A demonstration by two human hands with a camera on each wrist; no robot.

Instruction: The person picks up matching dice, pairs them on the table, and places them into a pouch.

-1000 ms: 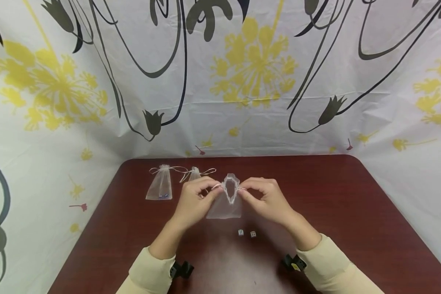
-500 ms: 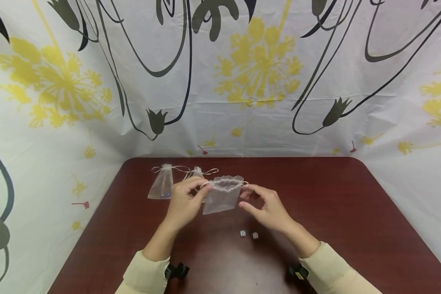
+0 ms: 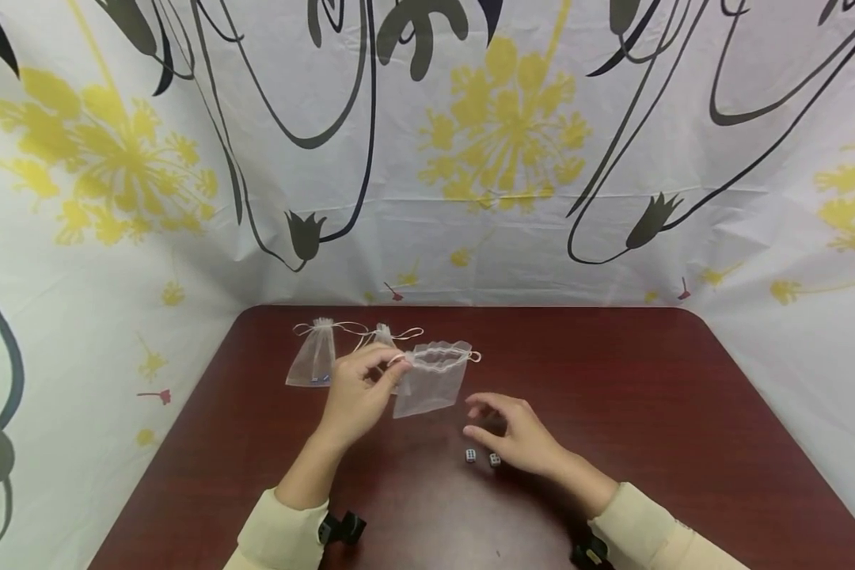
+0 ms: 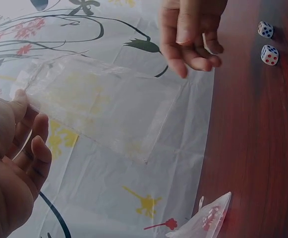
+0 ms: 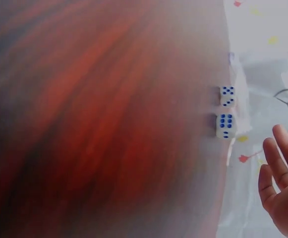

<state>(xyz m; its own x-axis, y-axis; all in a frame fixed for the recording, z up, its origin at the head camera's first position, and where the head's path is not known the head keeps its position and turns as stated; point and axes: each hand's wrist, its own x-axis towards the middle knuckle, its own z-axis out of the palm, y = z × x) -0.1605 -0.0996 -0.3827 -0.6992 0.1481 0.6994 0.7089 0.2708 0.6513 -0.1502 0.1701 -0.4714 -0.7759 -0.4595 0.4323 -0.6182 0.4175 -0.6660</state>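
A sheer white drawstring pouch (image 3: 430, 388) hangs above the table, its gathered mouth spread. My left hand (image 3: 359, 392) pinches the pouch's left upper edge between thumb and fingers, which the left wrist view also shows on the pouch (image 4: 109, 104). My right hand (image 3: 520, 435) holds nothing; its fingers are loosely bent, thumb apart, over the table. Just below it lie two white dice, a left die (image 3: 470, 455) and a right die (image 3: 495, 459). Blue pips show on both dice in the right wrist view, where the nearer die (image 5: 225, 126) has six on one face.
Two more tied pouches lie at the back left of the dark red table (image 3: 613, 372). The left pouch (image 3: 313, 356) has small blue-marked things inside; the other pouch (image 3: 382, 336) is partly behind my left hand. A patterned cloth (image 3: 427, 269) hangs behind the table.
My right hand has let go of the pouch's right side and come down toward the dice. The pouch has swung left and turned, still pinched by my left hand.
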